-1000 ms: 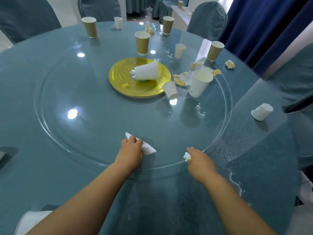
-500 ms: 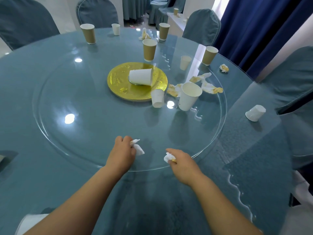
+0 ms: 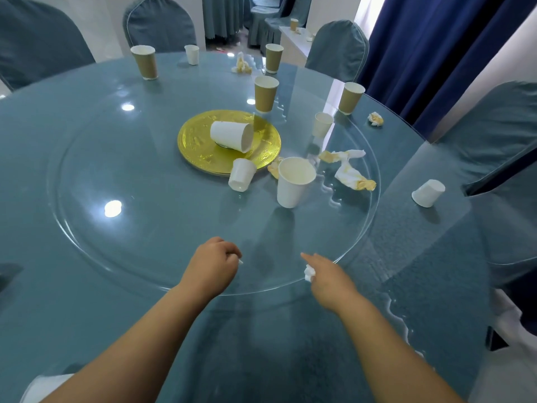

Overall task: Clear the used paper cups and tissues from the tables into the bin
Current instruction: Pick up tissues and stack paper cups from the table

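Hands: both are over the near side of the turntable (image 3: pixel 145 228), and each holds tissue.
Left hand (image 3: pixel 213 266): clenched round a tissue scrap (image 3: pixel 240 261); only a white sliver shows past the fingers.
Right hand (image 3: pixel 328 276): forefinger straight and pointing ahead, the other fingers curled round a tissue wad (image 3: pixel 309 273), above the turntable's near rim.
Desk (image 3: pixel 58 301): round, with blue cloth under glass; the glass turntable sits on top.
Plate (image 3: pixel 197 138): gold, at the turntable's middle.
Fallen cup (image 3: pixel 229 135): white, lying on its side on the plate with its wide end to the right.
Small cup (image 3: pixel 242 178): white, tipped over, touching the plate's near rim.
Tall cup (image 3: pixel 295 181): white, upright, just right of the small cup.
Stained tissues (image 3: pixel 348 170): yellow-marked and strewn on the turntable right of the tall cup.
Brown cups (image 3: pixel 266 93): upright; one beyond the plate, the others spread along the desk's far side.
Ball (image 3: pixel 375 119): crumpled tissue on the outer ring at the far right.
Stray cup (image 3: pixel 428 193): white, tipped over on the outer ring, well right of the turntable.
Chairs (image 3: pixel 159 24): blue-covered, set round the desk.
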Demonstrator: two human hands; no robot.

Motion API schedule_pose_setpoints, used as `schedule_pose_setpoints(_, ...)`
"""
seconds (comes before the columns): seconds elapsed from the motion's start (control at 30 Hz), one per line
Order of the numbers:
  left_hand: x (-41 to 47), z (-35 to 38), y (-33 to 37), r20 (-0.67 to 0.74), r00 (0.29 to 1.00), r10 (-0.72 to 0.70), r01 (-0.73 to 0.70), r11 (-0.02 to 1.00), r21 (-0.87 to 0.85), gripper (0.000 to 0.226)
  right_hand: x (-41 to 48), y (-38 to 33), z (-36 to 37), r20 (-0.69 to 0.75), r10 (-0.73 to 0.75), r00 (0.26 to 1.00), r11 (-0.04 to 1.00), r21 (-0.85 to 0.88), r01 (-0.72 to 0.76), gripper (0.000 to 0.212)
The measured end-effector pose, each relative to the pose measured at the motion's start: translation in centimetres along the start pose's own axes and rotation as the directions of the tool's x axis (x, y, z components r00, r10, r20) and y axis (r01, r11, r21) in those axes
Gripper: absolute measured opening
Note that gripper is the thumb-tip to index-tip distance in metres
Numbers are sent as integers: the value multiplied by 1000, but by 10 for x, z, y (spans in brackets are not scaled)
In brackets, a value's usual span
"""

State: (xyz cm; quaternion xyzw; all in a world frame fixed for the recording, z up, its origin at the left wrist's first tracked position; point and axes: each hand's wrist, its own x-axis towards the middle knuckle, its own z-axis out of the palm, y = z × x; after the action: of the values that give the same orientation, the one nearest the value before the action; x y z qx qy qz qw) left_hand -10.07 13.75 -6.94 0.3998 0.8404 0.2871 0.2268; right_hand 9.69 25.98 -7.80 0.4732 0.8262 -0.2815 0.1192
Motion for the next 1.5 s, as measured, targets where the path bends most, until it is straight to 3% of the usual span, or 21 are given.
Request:
schedule_pose_setpoints(0.1, -2, 0, 4, 26, 1000, -12, 12, 1000, 2, 23, -9, -11, -1, 57, -58, 997, 998, -36, 60, 53)
schedule_pose_setpoints(0.2, -3, 2, 6, 25, 1000, -4, 3, 999, 47, 33, -10, -16, -3, 69, -56, 996, 990, 133, 46, 45)
schedule_pose_setpoints(0.3, -3, 4, 5, 5, 1000, 21, -22, 995, 98, 43, -6, -16, 0, -17, -47, 999, 990, 129, 49, 31)
schedule_pose_setpoints(0.4, -3, 5, 4, 11, 1000, 19, -20, 995, 94, 25, -2, -11, 2, -110, -7, 994, 997, 81, 16, 24)
schedule_pose_setpoints(0.47, -3, 5, 5, 25, 1000, 17, -19, 996, 86, 15, 1, -8, -1, -163, 24, 986, 997, 73, -12, 27)
schedule_pose_setpoints(0.6, -2, 10, 3, 52, 998, 29, -34, 995, 93, 25, 12, -3, -7, -252, 64, 966, 998, 2, -65, 32)
schedule_pose_setpoints(0.77, -1, 15, -5, 60, 996, 63, -66, 997, 47, 32, 29, -5, -14, -300, 3, 954, 991, -123, -42, 38)
schedule_pose_setpoints(0.9, -1, 16, -8, 78, 994, 80, -87, 993, 81, 41, 41, -13, -21, -258, -37, 966, 983, -185, -12, 70)
schedule_pose_setpoints(1.03, 2, 17, -13, 88, 992, 94, -102, 991, 87, 45, 51, -19, -21, -75, -24, 997, 956, -293, 1, 93)
schedule_pose_setpoints(1.2, 5, 20, -18, 89, 992, 93, -103, 987, 121, 50, 52, -24, -3, 78, -38, 996, 936, -347, 63, 93)
schedule_pose_setpoints(1.4, 4, 20, -24, 164, 986, -27, -6, 981, 195, 56, 48, -44, 14, -6, -227, 974, 911, -356, 210, 73)
schedule_pose_setpoints(1.5, 7, 13, -28, 122, 990, -71, 42, 972, 231, 52, 54, -50, 6, -159, -299, 941, 914, -331, 234, 68)
